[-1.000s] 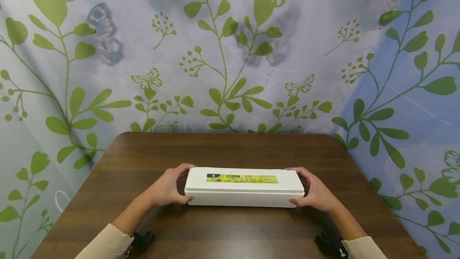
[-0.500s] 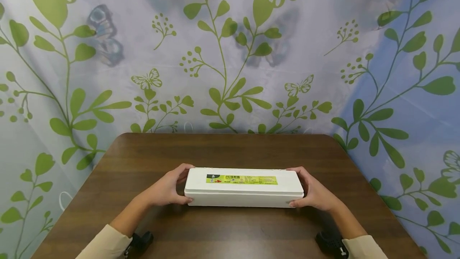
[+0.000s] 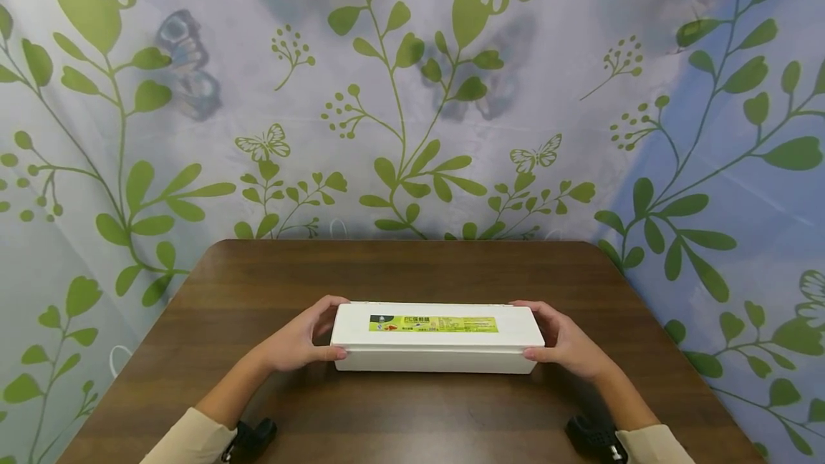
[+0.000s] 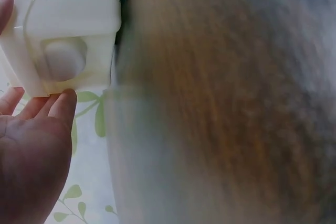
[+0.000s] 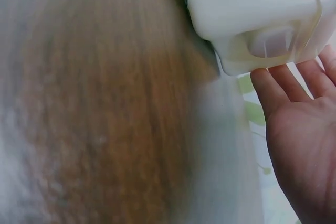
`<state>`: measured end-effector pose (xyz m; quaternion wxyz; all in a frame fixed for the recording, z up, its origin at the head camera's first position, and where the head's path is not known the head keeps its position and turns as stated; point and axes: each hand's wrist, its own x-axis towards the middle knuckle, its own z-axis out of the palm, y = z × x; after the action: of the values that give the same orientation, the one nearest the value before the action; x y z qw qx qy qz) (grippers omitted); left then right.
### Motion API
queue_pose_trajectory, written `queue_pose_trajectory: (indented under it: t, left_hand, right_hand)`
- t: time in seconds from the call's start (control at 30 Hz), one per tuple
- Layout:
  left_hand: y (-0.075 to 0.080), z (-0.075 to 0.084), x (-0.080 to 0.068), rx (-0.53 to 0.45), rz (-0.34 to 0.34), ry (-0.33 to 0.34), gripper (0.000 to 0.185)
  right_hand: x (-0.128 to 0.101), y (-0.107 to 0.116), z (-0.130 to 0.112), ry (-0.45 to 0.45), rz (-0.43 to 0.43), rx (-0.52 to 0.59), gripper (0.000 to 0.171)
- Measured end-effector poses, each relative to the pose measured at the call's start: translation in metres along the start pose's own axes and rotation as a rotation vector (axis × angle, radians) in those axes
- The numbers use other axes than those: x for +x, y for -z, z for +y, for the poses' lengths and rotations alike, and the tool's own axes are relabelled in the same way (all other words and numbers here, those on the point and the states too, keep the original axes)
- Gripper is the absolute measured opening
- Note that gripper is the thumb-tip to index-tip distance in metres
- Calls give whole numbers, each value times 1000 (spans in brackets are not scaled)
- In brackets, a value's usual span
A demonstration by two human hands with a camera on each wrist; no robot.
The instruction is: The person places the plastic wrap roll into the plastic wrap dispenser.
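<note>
A long white cling film box lies crosswise on the brown table, its lid down, with a yellow-green label on top. At its left end my left hand grips it, thumb on the front near the lid seam and fingers behind. My right hand holds the other end the same way. In the left wrist view, a round roll end shows in the opening at the box's end, with fingertips along the back edge. The right wrist view shows a similar roll end above my fingers.
The wood-grain table has rounded far corners. Behind it hangs a curtain printed with green leaves and butterflies. Black straps sit at both wrists, beside the beige sleeves.
Both thumbs have shifted slightly up the box's front toward the lid seam. The box stays in nearly the same place, its lid still down.
</note>
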<state>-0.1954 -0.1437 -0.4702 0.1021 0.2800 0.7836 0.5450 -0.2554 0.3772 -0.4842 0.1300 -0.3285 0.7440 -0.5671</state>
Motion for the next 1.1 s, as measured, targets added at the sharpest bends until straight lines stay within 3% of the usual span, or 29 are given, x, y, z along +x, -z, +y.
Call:
queue_pose_trajectory:
  t: [0.37,1.1]
  left_hand:
    - [-2,2,-2,55,124,28,77]
    - [1,-2,-1,11,105,63,75]
  right_hand:
    - [7,1,4,6,44,17,78]
    - [12,-2,7,-35,50,70,76]
